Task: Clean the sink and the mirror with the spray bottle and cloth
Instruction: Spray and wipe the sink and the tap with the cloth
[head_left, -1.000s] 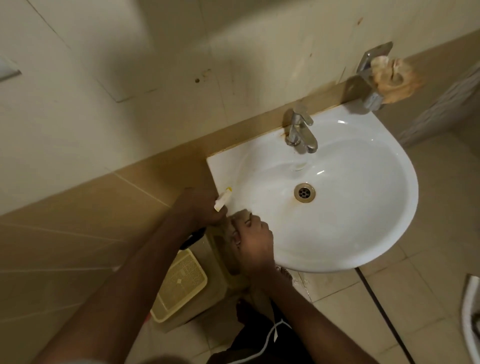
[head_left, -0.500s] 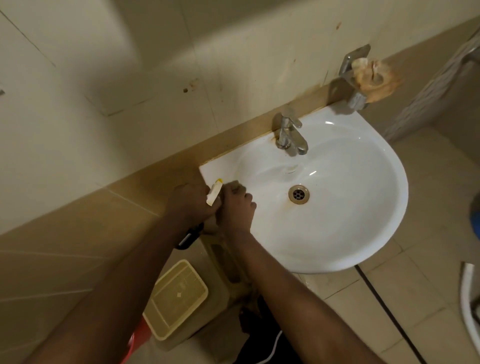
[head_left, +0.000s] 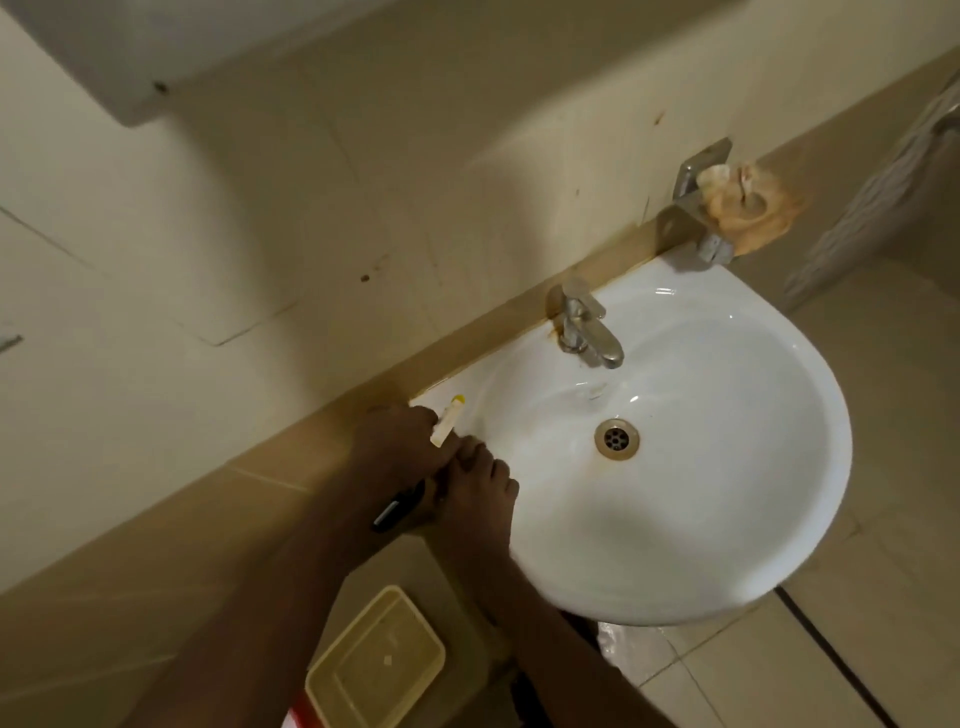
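Both hands meet at the left rear corner of the white sink (head_left: 727, 493), where its flat rim runs out against the tan wall band. The left hand (head_left: 395, 447) is closed around a slim object: a pale tip with a yellow end (head_left: 451, 420) sticks out past the knuckles onto the rim, and a dark glossy part (head_left: 397, 512) shows below the wrist side of the fist. Whether this is the spray bottle cannot be told, since the fist hides its middle. The right hand (head_left: 475, 493) lies pressed against the left one, fingers curled on the sink's left edge; what it grips, if anything, is hidden, and no cloth can be made out under it. The bowl itself is bare, with the drain (head_left: 616, 439) near its centre ringed by a rusty stain, and the chrome faucet (head_left: 584, 327) standing at the middle of the rear edge, its spout reaching over the bowl. The front and right curves of the rim hang free over the floor tiles (head_left: 857, 649), with open room there. Just past the right rear corner, a metal wall bracket (head_left: 698, 208) carries a crumpled orange-tan rag (head_left: 748, 208), apart from the sink rim. Below the left edge, under the forearms, sits a yellowish lidded bin (head_left: 376, 662), close beside the pedestal side. At the top left corner, 1 pale panel (head_left: 130, 57) juts from the wall.
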